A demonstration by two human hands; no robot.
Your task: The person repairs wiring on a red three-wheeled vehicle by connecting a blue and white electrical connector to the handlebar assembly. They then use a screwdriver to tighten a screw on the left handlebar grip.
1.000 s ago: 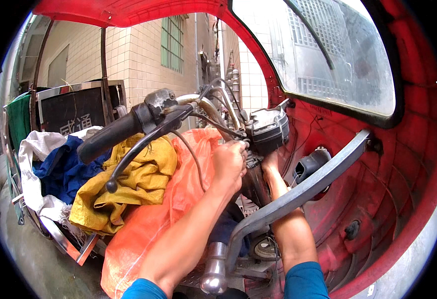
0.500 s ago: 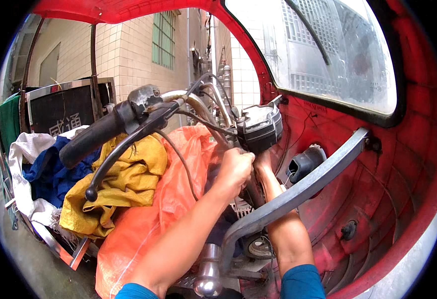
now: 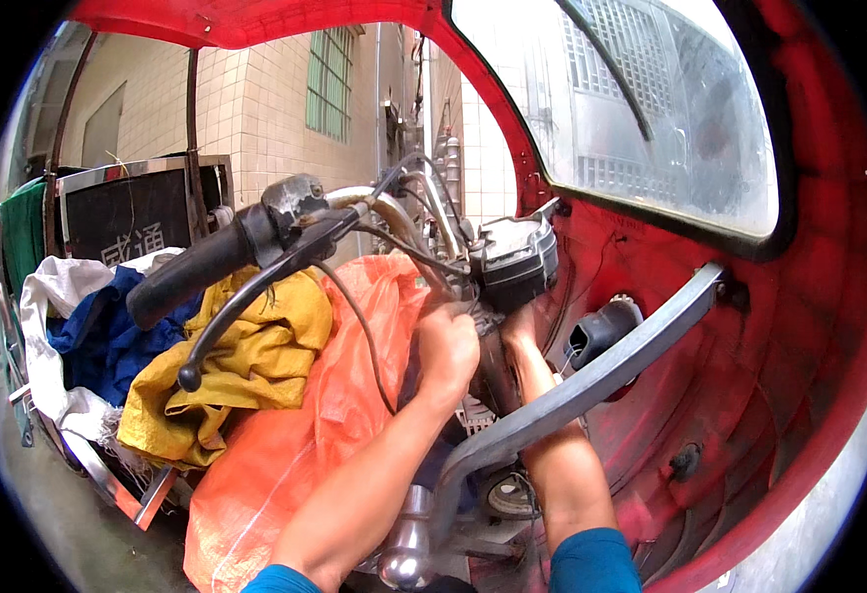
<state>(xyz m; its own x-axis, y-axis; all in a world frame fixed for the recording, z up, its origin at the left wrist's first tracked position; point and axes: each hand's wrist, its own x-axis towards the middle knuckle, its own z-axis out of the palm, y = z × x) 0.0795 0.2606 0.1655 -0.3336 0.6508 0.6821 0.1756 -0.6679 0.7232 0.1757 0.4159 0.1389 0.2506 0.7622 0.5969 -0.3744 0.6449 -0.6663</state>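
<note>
My left hand (image 3: 449, 346) is curled closed beside the top of the dark steering column (image 3: 495, 376), below the handlebar (image 3: 386, 210). Whatever its fingers hold is hidden and slightly blurred. My right hand (image 3: 522, 326) reaches up on the column's other side, under the black instrument housing (image 3: 518, 269), which covers its fingers. Cables run from the handlebar toward that housing. The black rubber grip (image 3: 196, 272) and curved brake lever (image 3: 246, 311) stick out at the left, touched by neither hand.
A grey metal bar (image 3: 581, 390) crosses over my right forearm. The red shell (image 3: 769, 376) and windshield (image 3: 670, 119) enclose the right side. An orange woven sack (image 3: 354, 346), yellow cloth (image 3: 265, 336), blue cloth (image 3: 97, 336) and white sack (image 3: 43, 296) lie left. A chrome part (image 3: 409, 558) stands low.
My left hand has shifted a little left and down, away from the column. My right hand stays under the instrument housing. The view has moved slightly.
</note>
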